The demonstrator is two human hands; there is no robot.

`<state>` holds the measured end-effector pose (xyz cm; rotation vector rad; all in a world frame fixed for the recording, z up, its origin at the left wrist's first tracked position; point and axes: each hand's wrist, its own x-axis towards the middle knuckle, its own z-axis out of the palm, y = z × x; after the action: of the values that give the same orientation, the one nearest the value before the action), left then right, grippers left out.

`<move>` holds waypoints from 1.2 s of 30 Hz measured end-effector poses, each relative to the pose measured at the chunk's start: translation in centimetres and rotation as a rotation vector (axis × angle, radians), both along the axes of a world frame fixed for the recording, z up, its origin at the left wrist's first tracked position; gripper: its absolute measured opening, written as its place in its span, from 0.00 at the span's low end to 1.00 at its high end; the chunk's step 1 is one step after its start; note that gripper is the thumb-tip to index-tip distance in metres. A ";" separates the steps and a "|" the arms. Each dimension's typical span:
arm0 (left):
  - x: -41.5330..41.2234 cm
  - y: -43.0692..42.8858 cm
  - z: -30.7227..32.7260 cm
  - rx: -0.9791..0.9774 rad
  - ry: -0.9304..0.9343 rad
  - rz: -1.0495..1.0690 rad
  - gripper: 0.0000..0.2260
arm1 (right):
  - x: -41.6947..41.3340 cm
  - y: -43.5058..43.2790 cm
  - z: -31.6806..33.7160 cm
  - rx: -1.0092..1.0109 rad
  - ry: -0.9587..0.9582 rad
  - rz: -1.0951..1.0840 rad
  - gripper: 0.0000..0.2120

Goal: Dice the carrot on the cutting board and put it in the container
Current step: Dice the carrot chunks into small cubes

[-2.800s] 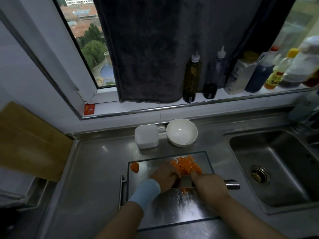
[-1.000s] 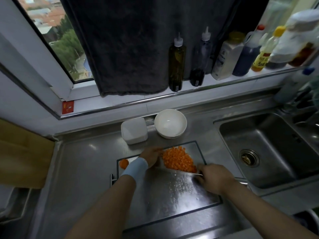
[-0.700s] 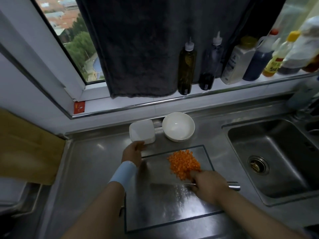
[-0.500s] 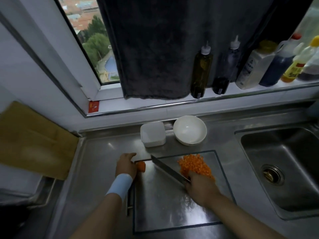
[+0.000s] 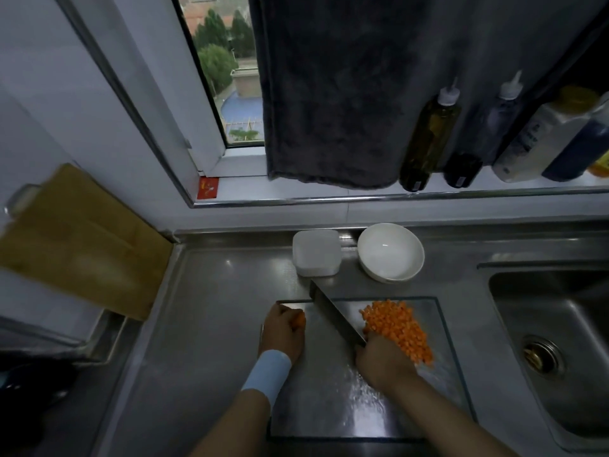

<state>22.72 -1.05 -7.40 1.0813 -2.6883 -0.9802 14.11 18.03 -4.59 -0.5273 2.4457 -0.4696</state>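
Head camera view, looking down at a steel surface (image 5: pixel 214 308) beside a sink (image 5: pixel 560 324). A metal cutting board (image 5: pixel 329 407) fills the lower centre. The left hand (image 5: pixel 281 331), a moment ago beside the orange heap, has moved to the board's upper left corner and now curls its fingers around a leftover carrot stub (image 5: pixel 300 319). The right hand (image 5: pixel 382 361) is clenched around the handle of a knife (image 5: pixel 336 315), whose blade has swung to slant up and left across the board, tip toward the white square container (image 5: pixel 316 252) just past the board's far edge. A heap of diced carrot (image 5: pixel 397 328) sits on the board's upper right, touching the right hand. A white bowl (image 5: pixel 390 252) stands right of the container. Judging from this, one last piece needs dicing before anything goes into the container.
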 end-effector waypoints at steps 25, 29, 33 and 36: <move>5.4 6.1 -0.9 0.305 0.043 -0.002 0.12 | 2.0 1.2 0.3 0.010 -0.021 -0.039 0.10; 5.0 6.8 -0.3 0.251 0.066 -0.029 0.08 | 2.7 2.1 0.0 0.022 -0.039 -0.081 0.09; 3.9 8.3 0.1 0.208 0.035 -0.004 0.06 | 3.3 3.0 0.0 0.022 -0.043 -0.107 0.10; 3.2 8.3 -0.2 0.157 -0.012 -0.043 0.05 | 3.7 3.6 0.2 0.007 -0.055 -0.112 0.11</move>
<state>25.96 7.25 -7.58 1.0614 -2.6932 -1.2133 17.77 21.66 -4.43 -0.3712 2.4320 -0.5147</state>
